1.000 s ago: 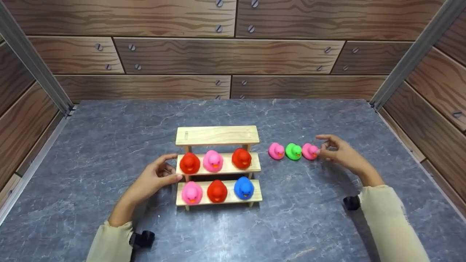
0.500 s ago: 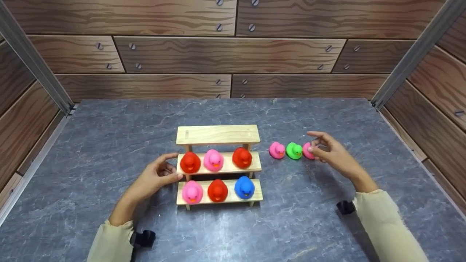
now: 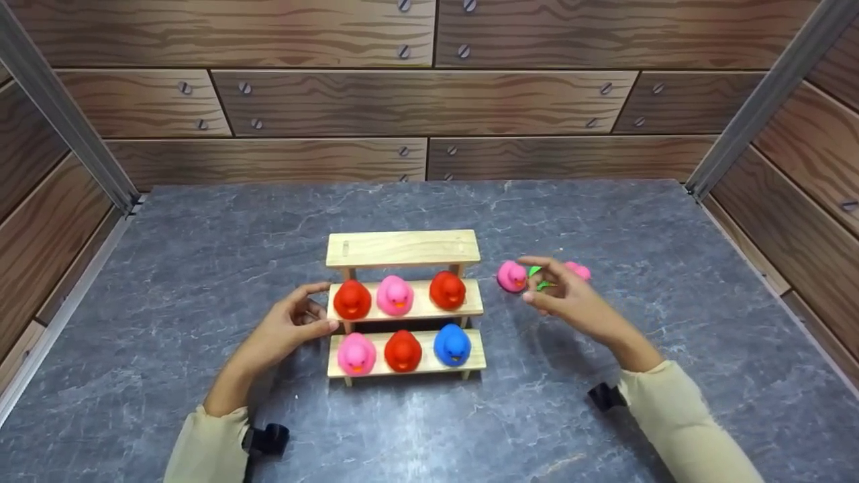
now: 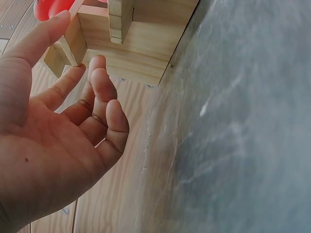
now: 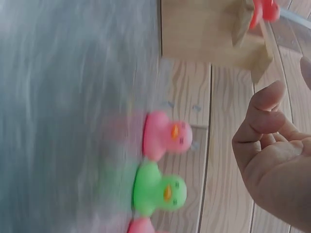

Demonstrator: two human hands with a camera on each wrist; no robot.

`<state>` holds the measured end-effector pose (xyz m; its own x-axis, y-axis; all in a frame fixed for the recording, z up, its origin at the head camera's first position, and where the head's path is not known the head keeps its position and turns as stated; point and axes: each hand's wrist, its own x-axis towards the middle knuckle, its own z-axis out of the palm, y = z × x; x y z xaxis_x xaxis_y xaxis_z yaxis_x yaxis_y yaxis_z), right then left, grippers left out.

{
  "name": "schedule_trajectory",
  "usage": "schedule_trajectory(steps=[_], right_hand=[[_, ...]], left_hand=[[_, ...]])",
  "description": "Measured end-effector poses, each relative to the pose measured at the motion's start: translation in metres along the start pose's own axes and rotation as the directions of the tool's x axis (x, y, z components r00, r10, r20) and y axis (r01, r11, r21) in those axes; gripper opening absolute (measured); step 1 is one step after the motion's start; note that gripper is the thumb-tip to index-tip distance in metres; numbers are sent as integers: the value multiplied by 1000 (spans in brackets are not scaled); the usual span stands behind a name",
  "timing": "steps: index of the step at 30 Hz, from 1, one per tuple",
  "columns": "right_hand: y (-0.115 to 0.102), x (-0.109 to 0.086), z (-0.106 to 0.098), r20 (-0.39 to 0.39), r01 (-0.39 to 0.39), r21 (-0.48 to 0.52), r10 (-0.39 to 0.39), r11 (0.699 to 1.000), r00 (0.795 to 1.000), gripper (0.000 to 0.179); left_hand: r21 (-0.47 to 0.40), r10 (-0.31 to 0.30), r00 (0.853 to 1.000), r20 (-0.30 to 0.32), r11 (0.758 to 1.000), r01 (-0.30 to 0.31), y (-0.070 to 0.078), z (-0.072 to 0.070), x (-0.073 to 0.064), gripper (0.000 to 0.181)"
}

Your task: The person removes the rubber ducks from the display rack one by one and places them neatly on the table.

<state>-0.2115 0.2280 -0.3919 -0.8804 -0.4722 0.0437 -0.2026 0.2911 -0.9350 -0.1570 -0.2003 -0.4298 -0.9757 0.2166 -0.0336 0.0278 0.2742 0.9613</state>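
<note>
A three-tier wooden display stand (image 3: 402,249) stands mid-table. My left hand (image 3: 288,330) pinches the left end of its middle tier, thumb at the front edge and index finger at the back; its other fingers curl loosely. Right of the stand, a pink rubber duck (image 3: 511,276), a green rubber duck (image 5: 150,190) and another pink rubber duck (image 3: 579,270) form a row. Above that row my right hand (image 3: 570,296) hovers with bent, spread fingers and holds nothing. In the head view it partly hides the green duck and the right pink one; its fingertips are beside the left pink duck.
On the middle tier sit a red duck (image 3: 351,300), a pink duck (image 3: 394,295) and a red duck (image 3: 447,290). The bottom tier bears pink (image 3: 356,354), red and blue ducks (image 3: 452,345). Wood-patterned walls (image 3: 429,100) enclose the grey table (image 3: 416,429).
My right hand has moved left along the row, from the right pink duck to over the green one, its fingers beside the left pink duck. My left hand stays at the stand.
</note>
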Motion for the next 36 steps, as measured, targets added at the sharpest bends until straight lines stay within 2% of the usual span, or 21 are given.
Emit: schedule_trajectory(steps=[5,11,24,30,36], right_hand=[[-4,2,17,31,5,-33,-4,999,999,58],[-9,3,30,41,49,-49,-47,998,998,54],[-28,5,47,57,63,-87,-58,994,997,58],[-33,12,58,71,102,-75,-97,992,993,57],[-35,19,63,61,96,-84,-91,992,994,54]], left_hand=[[-8,12,1000,10,1000,-12,0,0,0,66],[3,-9,1000,-6,1000,9,0,1,0,65],[27,-20,1000,-11,999,20,0,-1,0,65],[16,-3,1000,1,1000,3,-1,-1,0,65],[15,-2,1000,10,1000,1,1,-1,0,66]])
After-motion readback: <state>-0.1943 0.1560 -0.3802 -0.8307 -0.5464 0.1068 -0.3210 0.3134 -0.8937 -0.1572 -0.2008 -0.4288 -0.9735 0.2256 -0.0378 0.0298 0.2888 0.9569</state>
